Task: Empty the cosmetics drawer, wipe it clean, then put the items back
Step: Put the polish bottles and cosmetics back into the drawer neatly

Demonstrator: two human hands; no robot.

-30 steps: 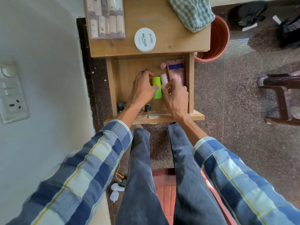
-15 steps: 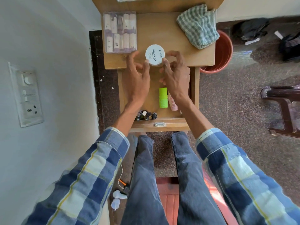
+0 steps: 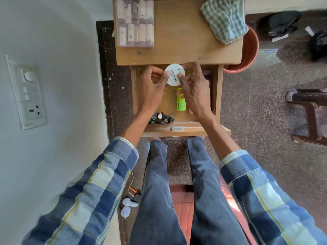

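Head view: both hands hold a round white jar (image 3: pixel 174 74) labelled NAIL POLISH over the far end of the open drawer (image 3: pixel 217 96), just below the table (image 3: pixel 178 41) front edge. Left hand (image 3: pixel 150 87) fingers (image 3: pixel 166 76) curl onto the jar's left rim, thumb side pinching it. Right hand (image 3: pixel 195 89) fingers (image 3: pixel 180 76) curl on the jar's right rim and top edge, grasping it too. Jar face up, tilted slightly, label text running sideways.

Inside the drawer: green tube (image 3: pixel 180 101) lies lengthwise below the jar, partly under the right hand. A cluster of small dark bottles (image 3: pixel 161 118) sits at the drawer's near end, left of the tube, by the left wrist. A pinkish item peeks out under the right wrist, too hidden to identify. Metal handle (image 3: pixel 176 128) on the drawer front.

On the table above the drawer: clear case (image 3: pixel 135 22) of pale bottles at far left, checked cloth (image 3: pixel 224 18) at far right. Orange bucket (image 3: pixel 247 50) on the floor right of the table. Switch panel (image 3: pixel 26 91) on the wall, well left of the drawer.
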